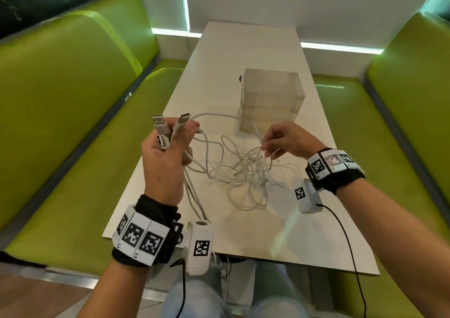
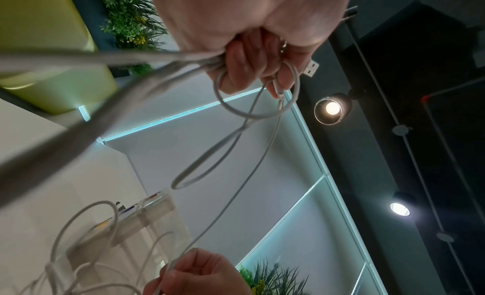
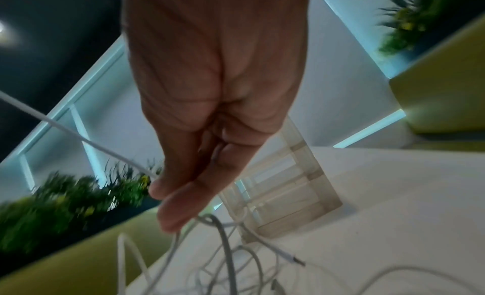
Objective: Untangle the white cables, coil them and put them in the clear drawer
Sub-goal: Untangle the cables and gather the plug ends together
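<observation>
A tangle of white cables (image 1: 243, 169) lies on the white table (image 1: 255, 242), in front of the clear drawer unit (image 1: 271, 98). My left hand (image 1: 168, 145) is raised over the table's left edge and grips several cable ends, their USB plugs (image 1: 160, 124) sticking up above the fingers. In the left wrist view its fingers (image 2: 246, 71) curl round a bundle of strands. My right hand (image 1: 280, 140) pinches a thin cable (image 3: 78, 136) just above the tangle, near the drawer unit (image 3: 283, 187). That cable runs taut toward my left hand.
Green padded benches (image 1: 73, 98) flank the table on both sides. A white wall with lit strips stands behind the table's far end. Plants show at the upper corners. Some cable hangs over the table's near edge by my lap.
</observation>
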